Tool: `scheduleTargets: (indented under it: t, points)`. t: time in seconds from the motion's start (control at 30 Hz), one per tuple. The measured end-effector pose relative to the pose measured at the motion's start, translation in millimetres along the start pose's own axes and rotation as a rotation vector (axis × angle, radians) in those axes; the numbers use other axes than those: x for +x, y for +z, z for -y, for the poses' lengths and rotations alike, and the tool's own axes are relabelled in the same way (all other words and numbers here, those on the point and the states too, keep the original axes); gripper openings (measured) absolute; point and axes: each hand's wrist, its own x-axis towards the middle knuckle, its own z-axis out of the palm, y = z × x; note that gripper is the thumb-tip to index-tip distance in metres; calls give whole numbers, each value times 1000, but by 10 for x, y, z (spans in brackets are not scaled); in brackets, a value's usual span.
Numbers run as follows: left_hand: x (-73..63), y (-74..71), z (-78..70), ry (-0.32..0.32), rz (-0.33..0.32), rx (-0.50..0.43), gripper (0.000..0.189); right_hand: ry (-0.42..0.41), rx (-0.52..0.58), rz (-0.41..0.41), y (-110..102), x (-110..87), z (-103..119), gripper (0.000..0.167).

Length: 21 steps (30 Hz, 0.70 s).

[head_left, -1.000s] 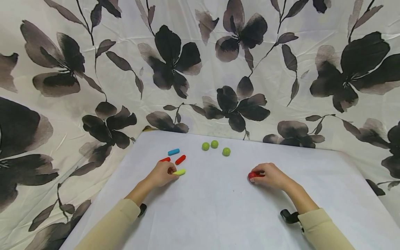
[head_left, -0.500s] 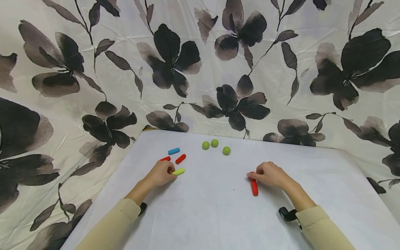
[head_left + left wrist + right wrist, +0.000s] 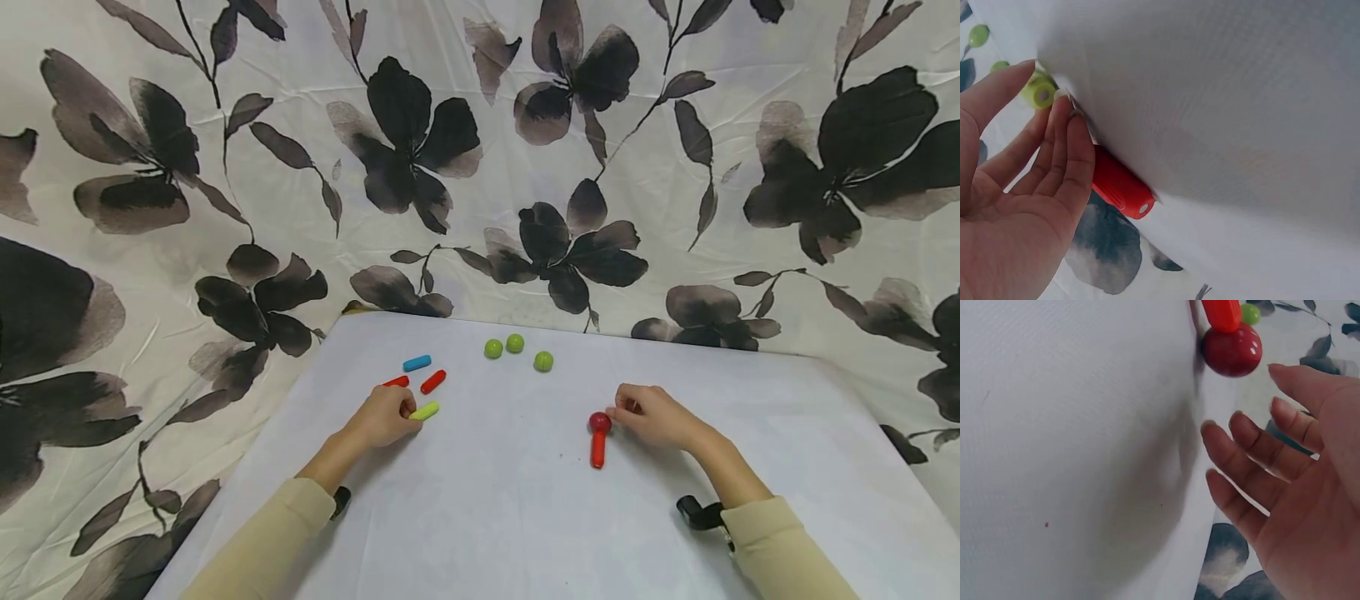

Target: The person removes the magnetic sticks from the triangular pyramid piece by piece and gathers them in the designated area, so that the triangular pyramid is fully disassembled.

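In the head view my left hand (image 3: 382, 418) pinches a short yellow-green stick (image 3: 426, 410) just above the white table. The left wrist view shows that stick (image 3: 1040, 92) between thumb and fingers, a grey dot on its end. Beyond my fingers lies a red stick (image 3: 1121, 186) with the same kind of dot. On the right, a dark red ball (image 3: 599, 422) touches the far end of another red stick (image 3: 597, 451). My right hand (image 3: 656, 417) is beside the ball; in the right wrist view its loosely bent fingers hold nothing, apart from the ball (image 3: 1233, 351).
Three green balls (image 3: 515, 343) sit toward the back of the white table (image 3: 495, 500). A blue stick (image 3: 417, 363) and two red sticks (image 3: 432, 382) lie past my left hand, one partly covered by it. Floral cloth (image 3: 450, 250) hangs behind the table.
My right hand has let go of the red ball and drawn off to the right. The red stick attached to it has swung round to point toward me. My left hand barely moved.
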Motion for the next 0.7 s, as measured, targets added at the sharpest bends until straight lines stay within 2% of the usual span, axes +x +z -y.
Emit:
scheduleTargets:
  t: [0.07, 0.23, 0.3, 0.37, 0.47, 0.7]
  points:
    - [-8, -10, -15, -9, 1, 4, 18, -38, 35, 23, -16, -4, -2, 5]
    - [-70, -28, -164, 7, -26, 26, 26, -125, 80, 140, -11, -8, -22, 42]
    - [-91, -12, -257, 36, -28, 29, 28, -152, 82, 164, 4, -9, -23, 45]
    - [-101, 25, -365, 67, -14, 17, 28, -170, 82, 166, 22, -3, -24, 41]
    - [-93, 116, -527, 125, 38, -7, 27, -177, 72, 156, 41, 16, -25, 34]
    - [6, 423, -916, 258, 218, -64, 27, -157, 30, 134, 57, 72, -23, 28]
